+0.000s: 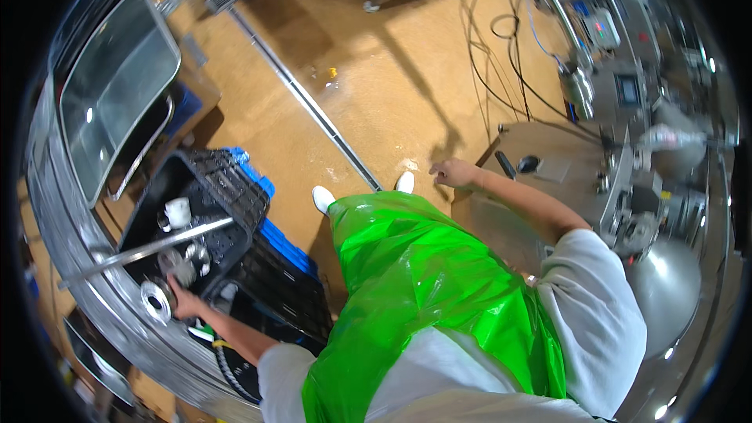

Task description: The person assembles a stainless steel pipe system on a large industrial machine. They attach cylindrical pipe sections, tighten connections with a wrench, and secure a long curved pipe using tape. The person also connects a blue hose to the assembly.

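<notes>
At the lower left, the left hand [185, 301] grips a round silver metal fitting [157, 307] at the edge of a black plastic crate [237, 197]. A long straight steel bar [168, 244] crosses the crate, a white cylindrical piece [178, 212] lies inside, and the right hand [456, 173], loosely curled and empty, hangs above the tan floor [372, 110].

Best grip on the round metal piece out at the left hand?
Outer rim, from the right, likely thumb and fingers on opposite faces: the metal ring is round with a dark centre, face toward the camera, and the left hand appears to have it there. I'd avoid the far side in view, where the metal bar crosses.
</notes>
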Motion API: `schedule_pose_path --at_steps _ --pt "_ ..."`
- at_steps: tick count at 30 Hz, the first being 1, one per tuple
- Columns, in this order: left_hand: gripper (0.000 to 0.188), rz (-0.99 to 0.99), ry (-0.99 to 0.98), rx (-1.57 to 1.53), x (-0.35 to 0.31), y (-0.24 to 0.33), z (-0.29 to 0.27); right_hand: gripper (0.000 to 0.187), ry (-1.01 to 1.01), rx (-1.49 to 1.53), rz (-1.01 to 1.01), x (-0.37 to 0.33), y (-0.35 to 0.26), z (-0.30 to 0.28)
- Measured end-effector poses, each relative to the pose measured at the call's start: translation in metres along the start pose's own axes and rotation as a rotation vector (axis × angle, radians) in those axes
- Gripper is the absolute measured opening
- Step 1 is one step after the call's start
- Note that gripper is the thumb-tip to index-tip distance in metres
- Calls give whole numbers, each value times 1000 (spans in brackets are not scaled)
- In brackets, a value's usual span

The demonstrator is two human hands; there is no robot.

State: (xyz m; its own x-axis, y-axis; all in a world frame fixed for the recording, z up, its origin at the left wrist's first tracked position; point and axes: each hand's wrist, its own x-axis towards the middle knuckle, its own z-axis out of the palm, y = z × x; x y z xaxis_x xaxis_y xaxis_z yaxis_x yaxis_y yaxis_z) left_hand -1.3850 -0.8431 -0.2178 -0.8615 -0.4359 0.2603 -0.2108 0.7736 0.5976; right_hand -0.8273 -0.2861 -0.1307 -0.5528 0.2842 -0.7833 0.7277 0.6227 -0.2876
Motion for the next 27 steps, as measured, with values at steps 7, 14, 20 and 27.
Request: schedule_pose_path --at_steps 7,14,20,27 --pt "46 668 -3 -271 -1 120 -133 34 160 206 -43 -36 36 8" --pt "58 520 -893 -947 -122 291 -147 35 514 397 -327 -77 68 -45" --pt "69 169 -1993 -1358 -399 487 -103 44 1051 530 -543 -158 132 -146" --pt "70 128 -2582 -877 -735 567 -119 102 1316 1059 -184 -232 245 -166"
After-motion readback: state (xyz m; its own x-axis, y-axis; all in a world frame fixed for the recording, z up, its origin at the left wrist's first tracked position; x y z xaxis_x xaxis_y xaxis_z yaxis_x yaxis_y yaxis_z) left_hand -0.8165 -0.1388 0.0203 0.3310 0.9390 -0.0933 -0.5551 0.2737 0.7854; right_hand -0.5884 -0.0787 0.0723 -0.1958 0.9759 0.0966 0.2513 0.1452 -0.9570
